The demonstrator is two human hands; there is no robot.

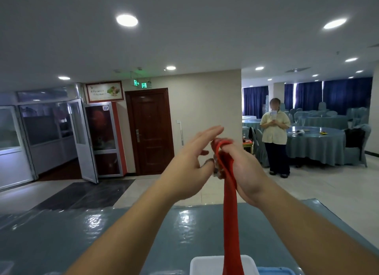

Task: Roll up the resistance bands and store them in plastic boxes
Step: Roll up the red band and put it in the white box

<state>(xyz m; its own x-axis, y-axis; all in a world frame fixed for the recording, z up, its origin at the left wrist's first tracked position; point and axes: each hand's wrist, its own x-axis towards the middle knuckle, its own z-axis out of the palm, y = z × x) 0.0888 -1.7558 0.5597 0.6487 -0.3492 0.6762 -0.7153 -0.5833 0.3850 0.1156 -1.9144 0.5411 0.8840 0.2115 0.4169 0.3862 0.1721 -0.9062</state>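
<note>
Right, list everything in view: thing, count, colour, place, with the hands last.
resistance band: one, red, hanging from the raised hands toward the box
plastic box: one, white, bottom edge, behind the band
blue item: one, bottom edge, right of the box, cropped
table: one, grey-blue, glossy, foreground
door: one, dark brown, centre
bystander: one, right, beside covered round tables
left hand: open, fingers straight, beside the band's top
right hand: grips the band's rolled top
</note>
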